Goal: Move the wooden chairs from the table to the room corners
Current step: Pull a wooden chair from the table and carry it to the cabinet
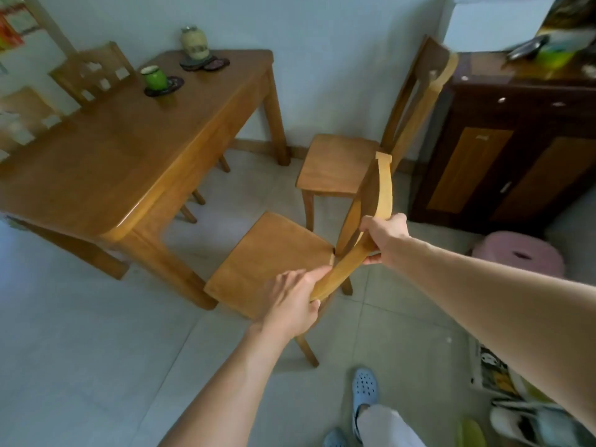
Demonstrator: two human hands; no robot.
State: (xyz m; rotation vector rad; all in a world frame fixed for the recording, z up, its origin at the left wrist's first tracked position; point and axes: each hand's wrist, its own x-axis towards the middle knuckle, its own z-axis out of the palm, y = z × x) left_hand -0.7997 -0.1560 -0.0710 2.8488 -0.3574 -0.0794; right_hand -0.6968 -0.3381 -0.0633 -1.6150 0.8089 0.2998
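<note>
I hold a wooden chair (271, 262) by its curved top rail, just off the near corner of the bench (106, 150), its seat facing the bench and its legs on the tiled floor (80, 333). My left hand (292, 304) wraps the near end of the rail, fingers curled over the top and thumb underneath. My right hand (383, 238) is closed around the middle of the same rail, thumb below. A second chair (342, 164) stands just behind the first, beside a dark cabinet (516, 140) against the wall, its back toward the cabinet. A third chair (93, 72) sits at the far side of the bench, partly hidden by it. More chair legs show under the bench. On the bench top a green mug (155, 77) rests on a dark coaster, and a pale jar (193, 41) stands on another coaster near the far edge. A pink stool (519, 256) is on the floor to my right, near the cabinet. My blue perforated shoe (364, 388) shows at the bottom, beneath my right forearm.
</note>
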